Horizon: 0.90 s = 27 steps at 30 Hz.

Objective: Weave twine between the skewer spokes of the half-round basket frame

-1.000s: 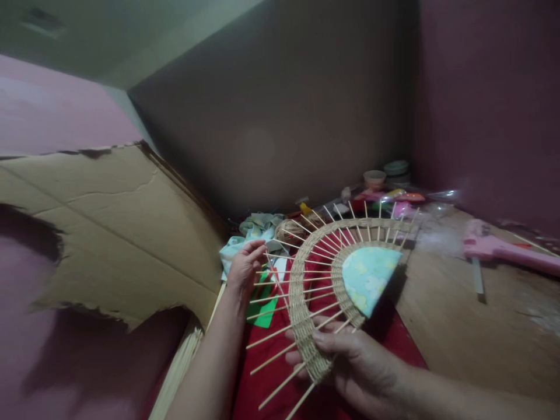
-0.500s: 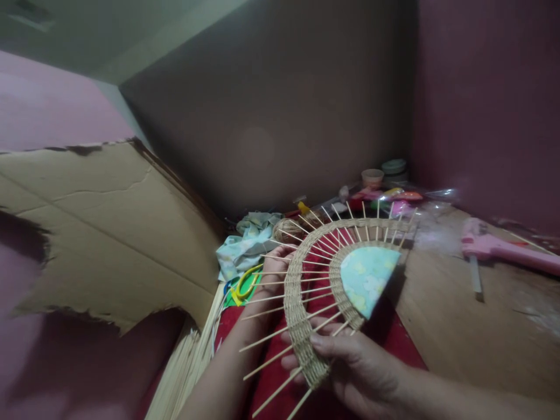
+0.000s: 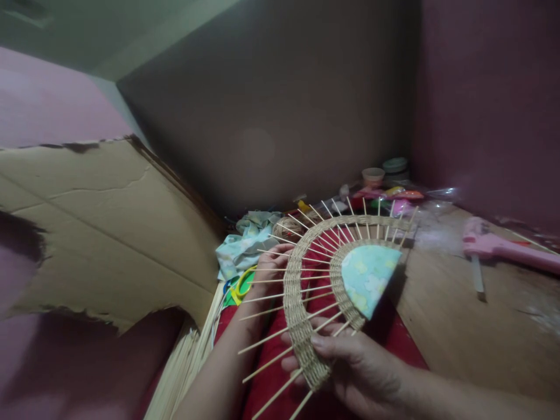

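Note:
A half-round woven fan (image 3: 294, 300) with thin sticks radiating outward is held up before me. Two braided straw-coloured bands cross its sticks. Pale blue floral cloth (image 3: 368, 279) covers the half-disc at its centre. My right hand (image 3: 356, 357) grips the lower end, thumb on the front of the outer band and fingers behind. On the far left side, my left hand (image 3: 276, 261) is behind the sticks at the outer band, its fingers bent against the fan and their tips partly hidden.
Torn cardboard (image 3: 109, 227) leans at left above a bundle of pale sticks (image 3: 179, 370). Yellow-handled scissors (image 3: 241, 287), crumpled floral cloth (image 3: 242, 251) and a twine ball (image 3: 286, 226) lie behind my left hand. A pink glue gun (image 3: 499, 248) rests at right, near plastic bags (image 3: 433, 224).
My left hand has shifted slightly up and left along the fan's outer edge. My right hand keeps its grip, and the fan stays almost still.

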Available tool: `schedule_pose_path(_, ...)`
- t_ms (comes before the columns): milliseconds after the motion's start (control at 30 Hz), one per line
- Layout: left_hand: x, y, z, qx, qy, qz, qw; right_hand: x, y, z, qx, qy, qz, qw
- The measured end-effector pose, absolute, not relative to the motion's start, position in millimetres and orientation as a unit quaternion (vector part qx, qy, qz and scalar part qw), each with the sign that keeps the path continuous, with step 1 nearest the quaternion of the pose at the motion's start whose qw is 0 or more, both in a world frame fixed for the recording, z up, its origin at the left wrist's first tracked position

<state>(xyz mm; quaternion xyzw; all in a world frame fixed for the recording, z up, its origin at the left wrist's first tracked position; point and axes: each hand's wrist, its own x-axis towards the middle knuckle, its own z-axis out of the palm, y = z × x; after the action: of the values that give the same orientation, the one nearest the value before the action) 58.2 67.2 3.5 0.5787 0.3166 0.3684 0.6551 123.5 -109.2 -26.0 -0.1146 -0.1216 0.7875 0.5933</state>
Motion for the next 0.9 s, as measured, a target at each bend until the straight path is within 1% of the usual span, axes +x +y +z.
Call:
schedule_pose_path(233, 44, 71, 6, 0.584, 0.288, 0.363, 0.667, 124, -110, -25, -0.126, -0.12, 0.783, 0.597)
schedule_pose_path(467, 33, 80, 12, 0.566, 0.366, 0.382, 0.633, 124, -110, -24, -0.136, -0.117, 0.784, 0.594)
schedule_pose_path(567, 13, 93, 24, 0.558, 0.399, 0.383, 0.619, 123, -109, -25, -0.136, -0.117, 0.783, 0.596)
schedule_pose_path(667, -10, 99, 44, 0.566, 0.402, 0.395, 0.602, 122, -108, -26, -0.137, -0.116, 0.78, 0.6)
schedule_pose_path(733, -21, 94, 60, 0.589, 0.394, 0.421, 0.566, 122, -107, -26, -0.135, -0.117, 0.78, 0.599)
schedule_pose_path(800, -23, 83, 72, 0.682, 0.391, 0.414, 0.458, 122, -106, -27, -0.134, -0.118, 0.782, 0.597)
schedule_pose_path(833, -20, 75, 76, 0.729, 0.395, 0.385, 0.406, 123, -106, -27, -0.134, -0.118, 0.783, 0.596)
schedule_pose_path(900, -7, 59, 80, 0.786, 0.413, 0.291, 0.357, 123, -105, -27, -0.137, -0.115, 0.781, 0.599)
